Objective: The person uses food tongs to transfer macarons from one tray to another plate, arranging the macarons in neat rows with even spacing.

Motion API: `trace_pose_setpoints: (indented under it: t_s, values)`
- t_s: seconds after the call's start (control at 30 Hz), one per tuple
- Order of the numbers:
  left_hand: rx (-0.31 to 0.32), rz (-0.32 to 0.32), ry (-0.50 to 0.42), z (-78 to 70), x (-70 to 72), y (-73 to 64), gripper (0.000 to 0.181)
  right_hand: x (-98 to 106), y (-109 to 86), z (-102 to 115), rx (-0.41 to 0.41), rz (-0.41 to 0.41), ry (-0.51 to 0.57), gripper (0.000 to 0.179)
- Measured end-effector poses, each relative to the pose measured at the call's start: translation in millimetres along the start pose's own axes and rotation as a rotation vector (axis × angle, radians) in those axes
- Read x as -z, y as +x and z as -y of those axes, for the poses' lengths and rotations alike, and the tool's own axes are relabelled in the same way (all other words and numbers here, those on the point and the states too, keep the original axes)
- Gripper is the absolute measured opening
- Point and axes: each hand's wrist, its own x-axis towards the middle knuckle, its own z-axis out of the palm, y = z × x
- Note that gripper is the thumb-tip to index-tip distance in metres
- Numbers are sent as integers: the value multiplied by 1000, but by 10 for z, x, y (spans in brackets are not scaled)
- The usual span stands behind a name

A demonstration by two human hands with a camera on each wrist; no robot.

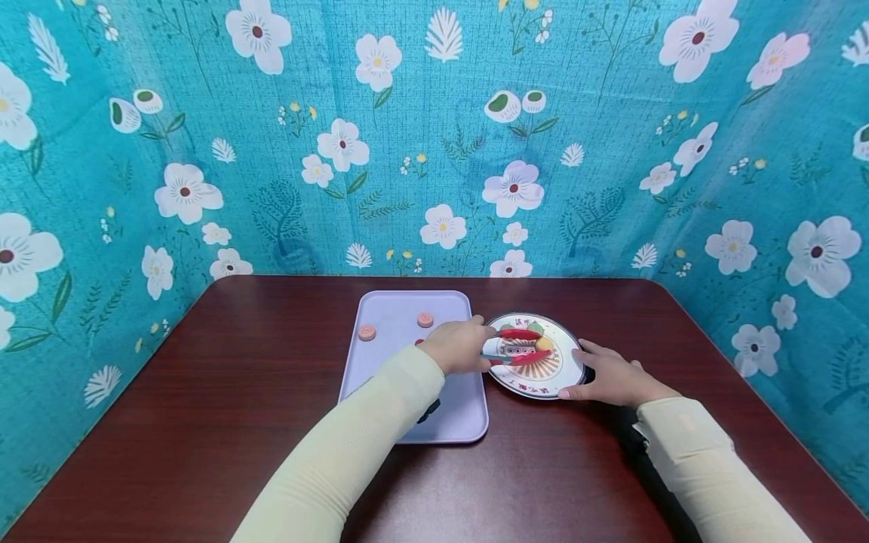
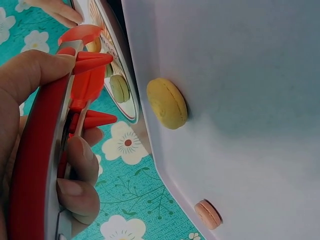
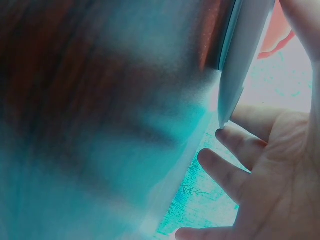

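My left hand (image 1: pixel 462 347) grips the red and silver tongs (image 2: pixel 37 160), whose red tips extend over the round plate (image 1: pixel 498 373). A yellow macaron (image 1: pixel 545 344) sits between the tong tips. On the plate are green macarons (image 2: pixel 120 89), partly behind the tongs in the head view. My right hand (image 1: pixel 614 377) touches the plate's right rim, thumb at the front edge and the other fingers fairly straight and spread. In the right wrist view the plate edge (image 3: pixel 240 65) comes between thumb and fingers.
A lilac tray (image 1: pixel 465 430) lies left of the plate, close against it. It bears pink macarons (image 1: pixel 366 332) and another yellow macaron (image 2: pixel 166 103), which my left arm hides in the head view. The dark wooden table (image 1: pixel 204 392) meets a flowered blue curtain (image 1: pixel 407 151) behind.
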Motion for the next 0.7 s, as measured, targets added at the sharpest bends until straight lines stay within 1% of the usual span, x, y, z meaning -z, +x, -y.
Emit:
trace_pose_setpoints:
  t_s: [0.1,0.27,0.7]
  values:
    - [-14,-10,4,3,-1,4,50,11,-14,16,3,0,2,112]
    - [-26,-5,2,-4,9,2,50,11,-14,20,0,0,4,112]
    - [-6,29,-16,-9,11,26,51,18,-27,30,-4,5,17,114]
